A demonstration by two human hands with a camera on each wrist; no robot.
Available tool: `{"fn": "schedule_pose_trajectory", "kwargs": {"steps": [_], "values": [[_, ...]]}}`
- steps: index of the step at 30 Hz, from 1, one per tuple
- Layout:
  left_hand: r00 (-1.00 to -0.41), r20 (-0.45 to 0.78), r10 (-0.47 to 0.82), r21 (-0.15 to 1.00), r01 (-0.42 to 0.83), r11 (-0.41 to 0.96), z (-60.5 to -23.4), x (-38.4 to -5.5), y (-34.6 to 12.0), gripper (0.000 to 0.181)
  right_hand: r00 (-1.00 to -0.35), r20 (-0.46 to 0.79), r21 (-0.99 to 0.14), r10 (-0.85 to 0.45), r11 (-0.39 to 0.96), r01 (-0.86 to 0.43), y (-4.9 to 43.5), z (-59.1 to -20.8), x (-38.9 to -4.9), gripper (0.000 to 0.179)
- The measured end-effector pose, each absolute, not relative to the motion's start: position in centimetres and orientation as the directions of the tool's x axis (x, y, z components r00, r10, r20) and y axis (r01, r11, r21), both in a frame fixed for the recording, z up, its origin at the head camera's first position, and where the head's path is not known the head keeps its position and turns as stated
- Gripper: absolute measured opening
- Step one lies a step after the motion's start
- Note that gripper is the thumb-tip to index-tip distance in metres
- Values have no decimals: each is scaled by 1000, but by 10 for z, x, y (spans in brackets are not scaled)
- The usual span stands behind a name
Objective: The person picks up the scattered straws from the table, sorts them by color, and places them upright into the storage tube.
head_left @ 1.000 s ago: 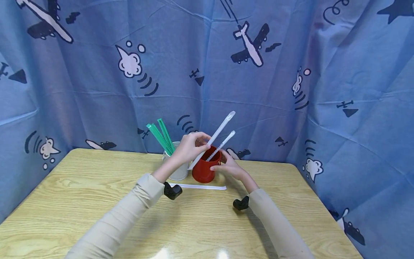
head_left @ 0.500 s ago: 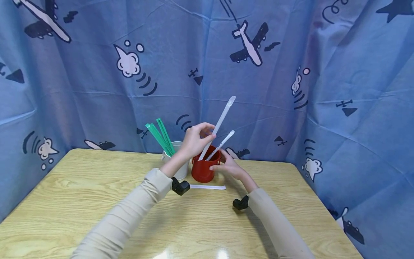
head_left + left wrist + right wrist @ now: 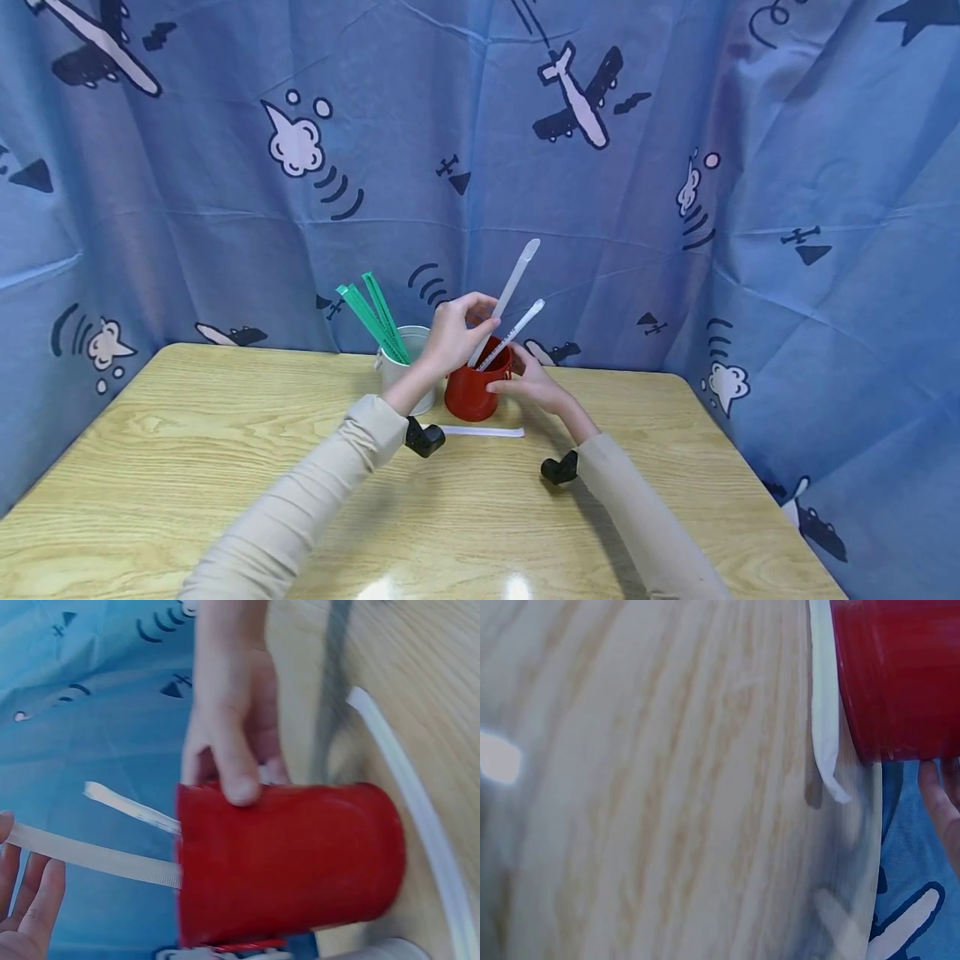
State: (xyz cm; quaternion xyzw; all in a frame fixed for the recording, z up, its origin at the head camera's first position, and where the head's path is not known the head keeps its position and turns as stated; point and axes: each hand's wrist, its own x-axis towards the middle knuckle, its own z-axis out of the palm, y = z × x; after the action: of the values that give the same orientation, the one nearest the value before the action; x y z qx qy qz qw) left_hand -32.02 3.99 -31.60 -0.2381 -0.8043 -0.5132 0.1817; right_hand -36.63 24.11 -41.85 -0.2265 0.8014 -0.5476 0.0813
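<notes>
My left hand [image 3: 453, 333] pinches a white paper-wrapped straw [image 3: 517, 279] between thumb and fingers. Its lower end is inside the red bucket [image 3: 468, 396], and the top leans right. Steadying that bucket from the right is my right hand [image 3: 536, 387], with its thumb on the near side and fingers behind, partly hidden. A second white wrapped straw [image 3: 521, 327] leans in the same bucket. The left wrist view shows the pinched straw [image 3: 97, 856] entering the bucket's mouth; in the right wrist view, fingers [image 3: 939, 802] touch the bucket's side.
Left of the red bucket stands a white bucket [image 3: 416, 337] holding green wrapped straws [image 3: 371, 321], partly behind my left hand. Another white wrapped straw [image 3: 480, 431] lies on the wooden table [image 3: 480, 517] in front. A blue patterned curtain [image 3: 405, 167] hangs behind.
My left hand has lifted the straw from beside the red bucket's front left, moved it right over the mouth, and lowered it inside. The right hand stays on the bucket.
</notes>
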Motion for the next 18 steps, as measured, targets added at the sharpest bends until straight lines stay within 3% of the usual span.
{"fn": "schedule_pose_trajectory", "kwargs": {"steps": [9,18], "values": [[-862,460,211,777,506,374,-340,-327,38,23,-882,89,-917,-462,308,-254,232,-395,-347,77],[-865,435,251,775,501,386,-351,-332,40,20,-883,110,-910,-456,312,-274,231,-396,-347,77]]}}
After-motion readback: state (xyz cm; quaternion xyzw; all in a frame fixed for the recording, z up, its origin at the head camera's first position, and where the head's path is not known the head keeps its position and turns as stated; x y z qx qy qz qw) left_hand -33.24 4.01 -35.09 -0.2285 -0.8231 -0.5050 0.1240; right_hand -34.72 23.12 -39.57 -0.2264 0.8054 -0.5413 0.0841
